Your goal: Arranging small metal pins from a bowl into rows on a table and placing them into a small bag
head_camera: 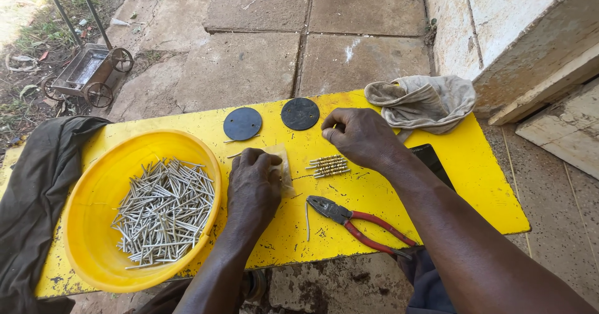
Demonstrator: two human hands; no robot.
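Note:
My left hand (251, 188) rests knuckles-up on the yellow table (474, 183), fingers curled over a small clear plastic packet (284, 167). My right hand (359, 136) hovers just beyond a small bundle of short brass-coloured pins (328, 165), fingers pinched together; whether it holds a pin is too small to tell. Two dark round discs (243, 124) (300, 114) lie at the table's far edge. Red-handled pliers (359, 222) lie near the front edge, beside a single loose nail (307, 220).
A yellow bowl (93, 251) holding several silver nails (165, 211) sits on the left. A grey rag (424, 102) lies at the far right corner, dark cloth (37, 195) drapes the left end. A small wheeled metal cart (90, 71) stands on the paving beyond.

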